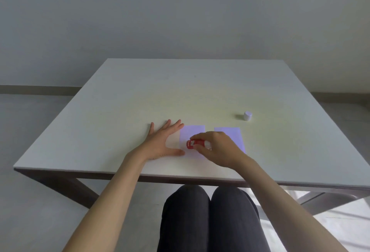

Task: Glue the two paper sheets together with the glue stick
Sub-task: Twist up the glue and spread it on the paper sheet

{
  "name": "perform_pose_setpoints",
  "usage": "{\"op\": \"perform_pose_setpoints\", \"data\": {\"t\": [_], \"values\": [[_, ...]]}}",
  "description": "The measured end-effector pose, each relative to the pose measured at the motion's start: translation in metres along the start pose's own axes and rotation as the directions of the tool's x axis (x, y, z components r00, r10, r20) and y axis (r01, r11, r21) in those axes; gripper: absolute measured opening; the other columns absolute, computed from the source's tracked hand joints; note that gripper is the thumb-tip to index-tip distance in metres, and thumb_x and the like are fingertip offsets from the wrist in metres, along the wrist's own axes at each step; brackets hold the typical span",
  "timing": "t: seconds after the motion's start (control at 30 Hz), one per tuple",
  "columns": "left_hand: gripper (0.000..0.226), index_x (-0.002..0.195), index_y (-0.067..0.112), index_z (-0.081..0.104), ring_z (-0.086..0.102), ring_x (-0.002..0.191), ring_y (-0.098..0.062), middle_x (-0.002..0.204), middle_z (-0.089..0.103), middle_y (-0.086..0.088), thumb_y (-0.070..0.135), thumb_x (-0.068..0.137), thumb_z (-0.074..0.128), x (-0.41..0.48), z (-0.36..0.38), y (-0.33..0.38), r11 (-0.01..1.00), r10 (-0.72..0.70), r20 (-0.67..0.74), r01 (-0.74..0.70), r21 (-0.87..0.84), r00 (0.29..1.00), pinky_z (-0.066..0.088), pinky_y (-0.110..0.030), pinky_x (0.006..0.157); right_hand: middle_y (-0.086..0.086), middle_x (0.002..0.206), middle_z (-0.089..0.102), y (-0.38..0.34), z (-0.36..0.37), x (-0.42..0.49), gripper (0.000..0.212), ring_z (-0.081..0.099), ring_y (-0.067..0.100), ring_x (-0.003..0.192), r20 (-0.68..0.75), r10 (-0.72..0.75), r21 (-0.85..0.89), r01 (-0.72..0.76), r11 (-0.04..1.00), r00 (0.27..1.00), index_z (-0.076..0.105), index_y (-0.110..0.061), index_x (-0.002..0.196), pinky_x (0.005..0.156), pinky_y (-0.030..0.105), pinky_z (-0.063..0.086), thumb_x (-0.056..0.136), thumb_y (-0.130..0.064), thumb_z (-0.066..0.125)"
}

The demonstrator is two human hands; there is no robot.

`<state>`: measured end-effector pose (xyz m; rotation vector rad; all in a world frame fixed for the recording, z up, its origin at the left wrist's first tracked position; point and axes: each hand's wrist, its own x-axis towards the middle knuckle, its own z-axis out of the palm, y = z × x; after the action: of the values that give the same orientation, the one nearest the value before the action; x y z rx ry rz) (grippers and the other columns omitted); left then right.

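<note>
Because the glue stick (195,144) is a short, stiff red tube, it is judged light and easy to steer, best held round its barrel as it is now, pinched in the right hand (216,148) and laid nearly flat over the left sheet (190,131). White lettering is seen on the red label, but it is too blurred to be read. Both sheets are judged thin, limp and apt to slide or crease, so flat pressure beside the glued area is called for. The left hand (162,141) is spread flat, fingers released, at that sheet's left edge. The right sheet (234,133) lies just beside, apart. A white cap (247,116) stands well apart on the table (120,101).
</note>
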<state>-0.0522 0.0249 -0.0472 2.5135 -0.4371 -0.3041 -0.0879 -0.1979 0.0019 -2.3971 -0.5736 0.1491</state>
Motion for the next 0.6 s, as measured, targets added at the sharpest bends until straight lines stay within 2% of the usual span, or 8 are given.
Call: {"op": "perform_pose_setpoints", "data": {"t": [0.17,0.27,0.33,0.43,0.5,0.6], "values": [[0.092,0.147,0.042,0.016,-0.007,0.144,0.004,0.152,0.014,0.029,0.056,0.071,0.067,-0.002,-0.001,0.001,1.000,0.009,0.007,-0.008,-0.030,1.000,-0.024,-0.039,0.111,0.000,0.110,0.072,0.019,-0.009,0.031,0.025,0.062,0.025,0.103,-0.124,0.124,-0.028,-0.129,0.991,0.985,0.067,-0.022,0.112,0.086,0.033,0.048,0.091,-0.027,0.053],[0.091,0.147,0.042,0.016,-0.007,0.144,0.003,0.155,0.013,0.026,0.057,0.072,0.067,-0.001,-0.001,0.000,1.000,0.014,-0.001,-0.014,-0.013,1.000,-0.024,-0.039,0.111,0.006,0.101,0.071,0.018,-0.004,0.027,0.027,0.061,0.028,0.097,-0.171,0.102,-0.099,-0.120,0.988,0.980,0.065,-0.023,0.112,0.080,0.037,0.050,0.092,-0.031,0.049],[0.092,0.147,0.041,0.016,-0.006,0.145,0.003,0.156,0.010,0.025,0.058,0.072,0.066,0.000,0.001,0.000,1.000,0.014,-0.004,-0.014,0.012,1.000,-0.024,-0.039,0.111,0.005,0.091,0.069,0.011,0.004,0.012,0.024,0.061,0.029,0.089,-0.115,0.018,-0.122,-0.032,0.992,0.993,0.065,-0.026,0.107,0.076,0.041,0.051,0.092,-0.035,0.048],[0.093,0.148,0.042,0.014,-0.007,0.144,0.004,0.156,0.007,0.026,0.060,0.072,0.065,0.000,0.001,0.000,1.000,0.014,0.004,-0.014,0.012,1.000,-0.024,-0.038,0.111,-0.005,0.098,0.073,0.008,0.000,-0.003,0.023,0.064,0.020,0.085,0.028,-0.015,-0.053,0.016,0.998,0.999,0.066,-0.029,0.107,0.080,0.040,0.052,0.091,-0.035,0.051],[0.092,0.148,0.041,0.014,-0.008,0.144,0.003,0.156,0.006,0.026,0.058,0.073,0.065,-0.001,0.000,0.001,1.000,0.017,0.013,-0.018,0.017,1.000,-0.024,-0.038,0.111,-0.006,0.102,0.073,0.017,-0.011,-0.001,0.022,0.065,0.017,0.084,-0.035,0.076,-0.048,-0.078,0.996,0.997,0.067,-0.030,0.107,0.083,0.036,0.052,0.090,-0.034,0.053],[0.090,0.148,0.041,0.013,-0.009,0.144,0.003,0.156,0.005,0.026,0.055,0.075,0.065,-0.003,-0.002,0.002,1.000,0.021,0.025,-0.021,0.012,0.999,-0.024,-0.038,0.111,0.000,0.108,0.071,0.024,-0.017,0.000,0.026,0.062,0.025,0.099,-0.195,0.203,-0.092,-0.224,0.970,0.959,0.065,-0.028,0.111,0.080,0.035,0.051,0.092,-0.036,0.049]]}}
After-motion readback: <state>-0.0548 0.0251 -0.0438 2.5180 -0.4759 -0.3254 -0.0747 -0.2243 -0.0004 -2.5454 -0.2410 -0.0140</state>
